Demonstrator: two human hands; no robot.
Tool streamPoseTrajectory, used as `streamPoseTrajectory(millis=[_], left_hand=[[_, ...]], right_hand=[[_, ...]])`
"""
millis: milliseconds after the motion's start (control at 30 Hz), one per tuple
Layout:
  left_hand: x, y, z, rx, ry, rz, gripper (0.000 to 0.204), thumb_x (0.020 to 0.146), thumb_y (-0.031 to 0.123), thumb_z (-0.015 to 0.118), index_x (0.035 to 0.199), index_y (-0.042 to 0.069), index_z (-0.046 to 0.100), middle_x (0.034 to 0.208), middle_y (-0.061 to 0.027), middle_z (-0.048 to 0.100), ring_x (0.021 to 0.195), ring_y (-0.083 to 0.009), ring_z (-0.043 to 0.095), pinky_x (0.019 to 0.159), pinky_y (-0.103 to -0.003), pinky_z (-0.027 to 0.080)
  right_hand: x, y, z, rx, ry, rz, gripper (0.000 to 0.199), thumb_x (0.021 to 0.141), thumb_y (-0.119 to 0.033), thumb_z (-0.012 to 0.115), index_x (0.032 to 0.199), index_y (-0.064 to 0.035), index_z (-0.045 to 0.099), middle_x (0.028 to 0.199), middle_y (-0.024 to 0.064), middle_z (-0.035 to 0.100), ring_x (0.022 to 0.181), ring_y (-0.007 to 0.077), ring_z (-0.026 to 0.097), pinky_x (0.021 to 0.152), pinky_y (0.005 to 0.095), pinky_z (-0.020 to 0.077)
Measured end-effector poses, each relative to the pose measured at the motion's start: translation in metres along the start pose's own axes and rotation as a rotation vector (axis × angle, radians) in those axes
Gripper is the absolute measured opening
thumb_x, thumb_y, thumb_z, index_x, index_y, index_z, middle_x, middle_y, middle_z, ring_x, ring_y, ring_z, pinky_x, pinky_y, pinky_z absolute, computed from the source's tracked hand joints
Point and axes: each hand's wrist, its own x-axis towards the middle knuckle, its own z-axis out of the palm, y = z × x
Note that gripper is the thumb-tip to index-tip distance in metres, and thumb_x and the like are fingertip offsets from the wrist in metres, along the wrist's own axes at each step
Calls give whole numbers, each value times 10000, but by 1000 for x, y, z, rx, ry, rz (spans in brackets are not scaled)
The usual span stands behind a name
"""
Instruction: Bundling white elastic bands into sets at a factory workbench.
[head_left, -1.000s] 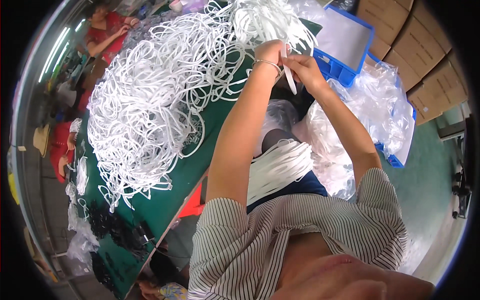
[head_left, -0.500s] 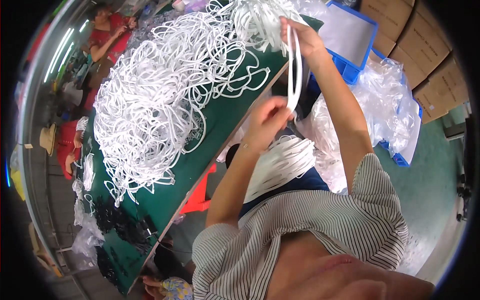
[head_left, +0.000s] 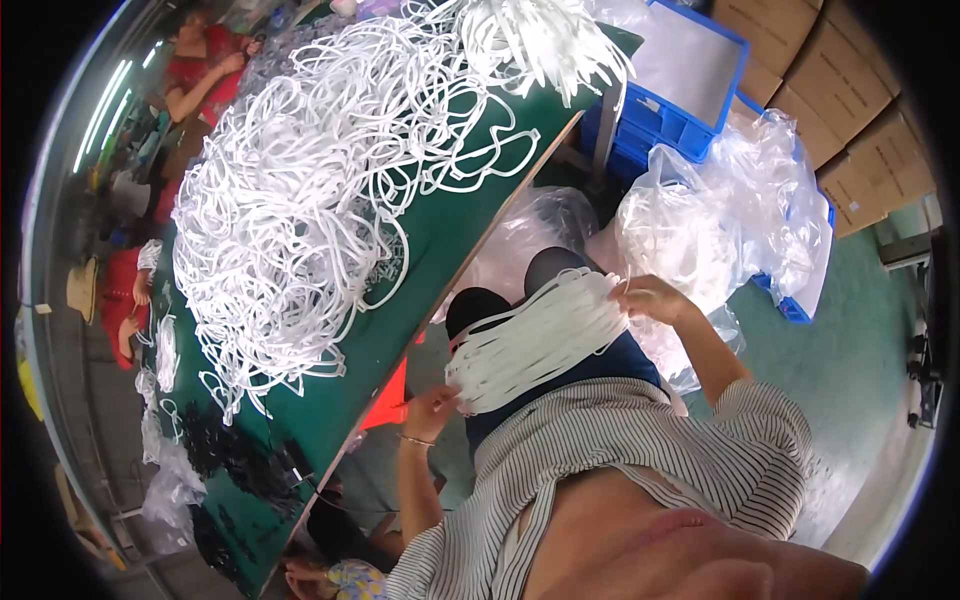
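A flat layer of white looped cords [head_left: 540,345] lies across my lap, the strands side by side. My left hand [head_left: 432,412] is closed at the near left end of the layer, fingertips pinched on a cord end. At the far right end my right hand [head_left: 650,300] pinches the other end of a cord. The cord between my hands blends in with the rest of the layer. On the table to the left rises a big tangled heap of the same white cords [head_left: 290,210]. A neater bundle of white cords [head_left: 530,40] sits at the table's far corner.
The green table [head_left: 440,250] runs along my left, with black cords [head_left: 230,440] at its near end. Blue crates [head_left: 690,80], clear plastic bags [head_left: 750,210] and cardboard boxes [head_left: 850,80] stand to the right. Other people [head_left: 205,70] work across the table.
Both hands came down from above to my lap and spread apart, the left nearer and the right farther right. The cord loop that was held up is now down at the layer.
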Motion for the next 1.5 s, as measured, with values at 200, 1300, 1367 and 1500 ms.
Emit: streamPoseTrajectory(millis=[200,1300,1367,1500], left_hand=[[-3,-39,9,-142,128,-51,208,746,44,614,947,4,577,820,-64,618,739,-113,583,681,-230,459],[257,287,97,-1037,-365,189,316,879,246,475,1098,18,468,1040,-135,556,967,-256,541,795,-374,451],[266,309,108,-1077,-398,103,241,862,208,497,1016,22,488,914,-114,574,796,-228,588,645,-341,498],[252,318,112,-910,-311,214,163,861,150,493,959,32,549,844,-93,610,686,-188,601,598,-304,511]], right_hand=[[0,-41,-22,-1150,280,-188,170,679,-192,638,748,-37,641,694,138,604,632,241,581,624,326,444],[29,-146,47,8,296,-659,68,815,-81,562,854,-26,557,712,-14,541,599,44,460,546,175,371],[23,-127,58,-2,231,-618,46,817,-42,539,860,-31,552,724,-24,523,625,46,456,574,184,375],[10,-119,42,-9,184,-504,119,835,-155,517,855,-42,551,703,-12,529,636,73,490,596,205,390]])
